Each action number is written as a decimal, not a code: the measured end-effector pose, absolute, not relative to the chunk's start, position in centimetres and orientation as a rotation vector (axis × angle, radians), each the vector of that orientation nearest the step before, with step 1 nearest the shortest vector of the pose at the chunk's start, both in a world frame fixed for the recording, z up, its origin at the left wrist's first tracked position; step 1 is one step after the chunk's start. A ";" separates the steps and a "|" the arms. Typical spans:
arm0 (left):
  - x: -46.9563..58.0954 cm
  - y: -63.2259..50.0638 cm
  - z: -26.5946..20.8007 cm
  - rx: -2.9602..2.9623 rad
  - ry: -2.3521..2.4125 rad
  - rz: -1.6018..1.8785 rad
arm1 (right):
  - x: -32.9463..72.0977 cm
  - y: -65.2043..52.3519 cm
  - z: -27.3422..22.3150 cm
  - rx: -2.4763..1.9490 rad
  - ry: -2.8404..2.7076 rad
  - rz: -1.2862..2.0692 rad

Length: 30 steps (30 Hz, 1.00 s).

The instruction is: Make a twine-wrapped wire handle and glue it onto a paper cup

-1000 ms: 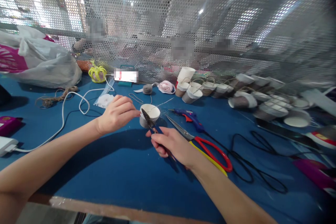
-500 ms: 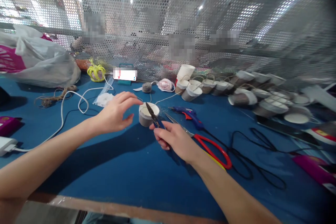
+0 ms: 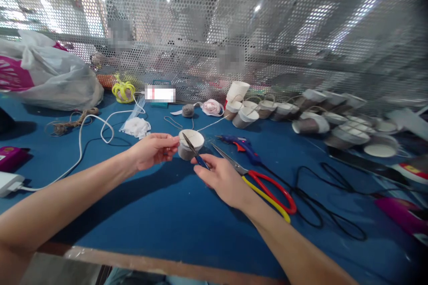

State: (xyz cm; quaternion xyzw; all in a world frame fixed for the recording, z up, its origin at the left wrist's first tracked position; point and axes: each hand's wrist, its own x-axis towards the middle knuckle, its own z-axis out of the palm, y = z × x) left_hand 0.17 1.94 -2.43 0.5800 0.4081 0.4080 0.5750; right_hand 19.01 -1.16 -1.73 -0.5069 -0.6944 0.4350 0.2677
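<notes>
My right hand is closed around blue-handled pliers. Their dark jaws lie over the opening of a small paper cup, which stands upright with a grey wrapped side and a pale inside. At the cup's left rim, the thumb and fingers of my left hand are pinched together. Whether they grip the rim or a thin strand there is too small to tell. Grey cord lies in a loop behind the cup, near a small grey ball of cord.
Right of the cup lie a blue glue gun and scissors with red and yellow handles. Several wrapped cups stand along the perforated screen. A white cable and white plastic bag are on the left.
My left hand has come down from above the cup's left side, and its spread fingers have closed at the rim. The pliers stay over the cup in my right hand.
</notes>
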 end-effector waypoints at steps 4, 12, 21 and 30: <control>-0.9 1.8 -1.5 2.186 1.061 1.259 | 19.3 -1.0 -1.7 -1.312 -1.735 1.409; -1.6 2.5 -2.3 2.978 1.124 1.453 | 19.1 -1.1 -1.4 -1.292 -1.628 1.539; 0.3 1.8 -2.3 1.427 0.995 0.941 | 19.2 -1.0 -1.9 -1.380 -1.838 1.205; -1.5 2.2 -1.7 3.003 1.148 1.380 | 19.3 -1.1 -1.5 -1.288 -1.633 1.503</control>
